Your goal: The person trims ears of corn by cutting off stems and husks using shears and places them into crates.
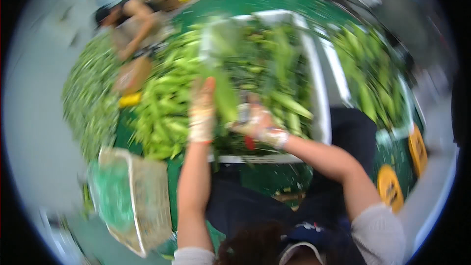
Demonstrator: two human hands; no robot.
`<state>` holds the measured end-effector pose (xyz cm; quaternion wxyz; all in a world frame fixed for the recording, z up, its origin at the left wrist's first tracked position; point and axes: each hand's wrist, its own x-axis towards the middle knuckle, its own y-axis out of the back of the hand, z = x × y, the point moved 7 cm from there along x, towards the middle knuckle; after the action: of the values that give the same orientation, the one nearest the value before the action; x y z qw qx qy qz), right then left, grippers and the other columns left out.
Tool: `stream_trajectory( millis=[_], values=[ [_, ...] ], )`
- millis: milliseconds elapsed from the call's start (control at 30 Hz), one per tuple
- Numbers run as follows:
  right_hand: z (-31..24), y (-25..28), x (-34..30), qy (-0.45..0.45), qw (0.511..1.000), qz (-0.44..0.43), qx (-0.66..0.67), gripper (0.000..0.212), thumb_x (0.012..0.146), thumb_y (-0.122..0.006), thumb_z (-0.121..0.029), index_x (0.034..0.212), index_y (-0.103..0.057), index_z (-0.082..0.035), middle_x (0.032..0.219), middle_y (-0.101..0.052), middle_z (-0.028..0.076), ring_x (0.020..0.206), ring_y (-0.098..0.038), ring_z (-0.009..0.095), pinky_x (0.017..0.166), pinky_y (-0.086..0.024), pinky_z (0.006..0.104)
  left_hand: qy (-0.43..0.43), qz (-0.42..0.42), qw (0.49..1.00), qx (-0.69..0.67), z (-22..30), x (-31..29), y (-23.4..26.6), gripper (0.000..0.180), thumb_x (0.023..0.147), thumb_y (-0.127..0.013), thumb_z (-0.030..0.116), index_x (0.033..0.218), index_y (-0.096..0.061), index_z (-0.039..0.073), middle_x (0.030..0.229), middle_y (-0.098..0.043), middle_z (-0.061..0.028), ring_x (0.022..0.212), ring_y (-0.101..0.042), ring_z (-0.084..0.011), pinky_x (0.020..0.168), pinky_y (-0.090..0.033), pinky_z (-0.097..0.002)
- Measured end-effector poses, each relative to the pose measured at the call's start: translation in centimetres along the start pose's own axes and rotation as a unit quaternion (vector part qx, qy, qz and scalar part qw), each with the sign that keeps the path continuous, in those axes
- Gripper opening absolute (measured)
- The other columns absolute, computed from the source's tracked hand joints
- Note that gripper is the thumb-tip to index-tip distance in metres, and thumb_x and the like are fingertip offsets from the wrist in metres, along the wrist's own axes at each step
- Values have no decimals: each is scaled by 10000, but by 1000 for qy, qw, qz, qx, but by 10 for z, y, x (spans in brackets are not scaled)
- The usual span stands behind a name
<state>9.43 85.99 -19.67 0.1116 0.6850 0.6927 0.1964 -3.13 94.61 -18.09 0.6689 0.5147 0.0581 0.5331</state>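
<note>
My gloved left hand (pixel 202 110) is at the near left side of a white foam box (pixel 321 88). Its fingers point away from me, against a green ear of corn in its husk (pixel 224 93) that stands upright and is smeared by motion. Close by on the right, my gloved right hand (pixel 262 122) is closed around a small tool, blurred, with a grey part showing above the fingers and a red end (pixel 249 142) below. More husked corn (pixel 289 105) and loose dark green leaves lie in the box under both hands.
Trimmed pale green corn (pixel 167 98) is heaped left of the box, beside a larger leafy pile (pixel 91 93). A co-worker (pixel 135 24) sits there. A basket (pixel 152 196) with a green bag stands near left. Another corn-filled crate (pixel 365 73) and yellow footprint markings (pixel 389 186) are right.
</note>
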Motion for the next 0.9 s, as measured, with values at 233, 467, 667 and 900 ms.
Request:
stream_trajectory(
  millis=[233, 467, 667, 900],
  values=[
    [16, 106, -12, -105, 978, -66, -169, 369, 734, -564, -276, 857, -575, 72, 705, -610, 222, 687, -632, 330, 645, -517, 381, 385, 142, 791, -454, -130, 50, 18, 385, 833, -593, 361, 1042, -593, 37, 999, -584, -70, 951, -526, -211, 896, -406, -360],
    [263, 357, -153, -488, 781, 107, -375, 516, 696, -674, -338, 1038, -551, 28, 813, -623, 203, 747, -622, 288, 661, -502, 380, 458, 490, 541, -507, -369, 3, 92, 406, 888, -491, 285, 1184, -505, 6, 1227, -494, -129, 1108, -459, -289, 928, -431, -381],
    [267, 345, -196, -536, 761, 202, -303, 846, 592, -791, -359, 1235, -413, 40, 1094, -568, 238, 1004, -563, 350, 869, -450, 373, 345, 478, 495, -638, -389, 31, 98, 455, 911, -484, 197, 1299, -414, -29, 1381, -384, -180, 1251, -370, -317, 979, -437, -393],
    [136, 321, -110, -205, 931, 271, 130, 381, 770, -678, -158, 1084, -542, 9, 883, -603, 74, 842, -581, 156, 755, -479, 272, 189, -279, 641, -689, -97, 101, 32, 294, 911, -545, 224, 1095, -561, -4, 911, -609, -35, 779, -595, -118, 632, -456, -177]
  ],
)
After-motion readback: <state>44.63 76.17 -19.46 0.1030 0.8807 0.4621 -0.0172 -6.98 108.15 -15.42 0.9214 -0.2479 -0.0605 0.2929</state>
